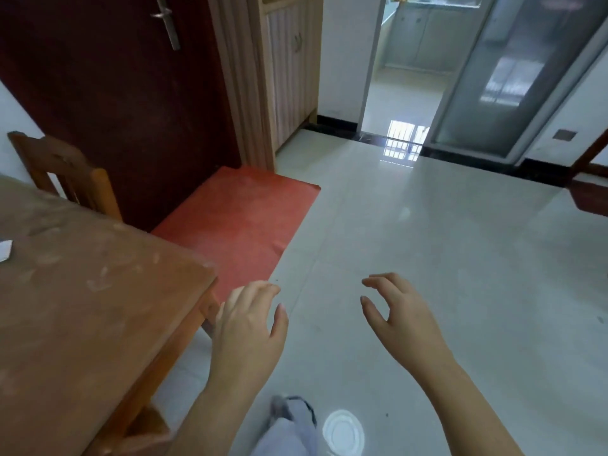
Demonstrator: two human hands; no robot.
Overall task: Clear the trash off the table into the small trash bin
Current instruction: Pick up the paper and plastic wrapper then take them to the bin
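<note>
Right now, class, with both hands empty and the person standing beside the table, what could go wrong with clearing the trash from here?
1. The white scrap lies at the table's far left edge, away from both the left hand and right hand, so it could be missed.
2. No bin is in view, so it may need finding first.
3. The table corner sits close to the left hand and could be bumped.

head cam | wide | faces fwd+down | table corner left, near
</note>
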